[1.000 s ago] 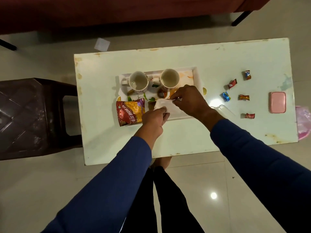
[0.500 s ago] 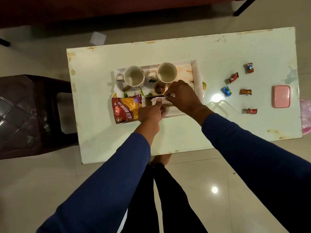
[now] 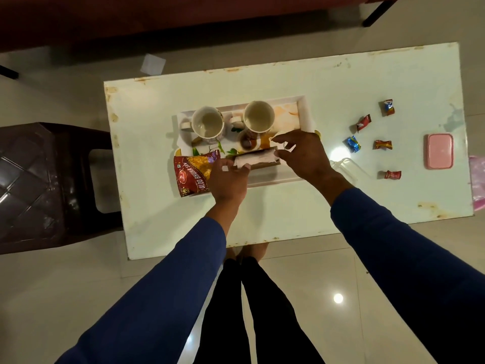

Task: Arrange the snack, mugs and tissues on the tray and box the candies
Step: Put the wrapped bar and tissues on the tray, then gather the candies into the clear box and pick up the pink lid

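While both hands hover over the near side of the tray (image 3: 305, 109), the folded tissues (image 3: 256, 160) lie flat on it, between the two sets of fingertips. The left hand (image 3: 229, 181) has its fingers spread loosely at the tissues' left end; its grip looks released, the fingertips just at the paper's edge. The right hand (image 3: 304, 153) is at the right end with thumb and forefinger curled near each other, and I cannot tell whether they pinch the paper's corner or merely touch it.

On the tray's far side stand two mugs, upright and empty: the left mug (image 3: 207, 124) and the right mug (image 3: 259, 120), handles pointing left. The snack packet (image 3: 194, 173), red and gold, lies at the tray's near left corner, partly under the left hand.

Off to the right on the white tabletop (image 3: 341, 74) five wrapped candies (image 3: 383, 144) lie scattered, well apart from the tray. A pink box lid (image 3: 440, 151) lies beyond them near the right edge, and a clear box (image 3: 350, 169) sits just beside the right wrist. A dark stool (image 3: 39, 179) stands to the left of the tabletop.
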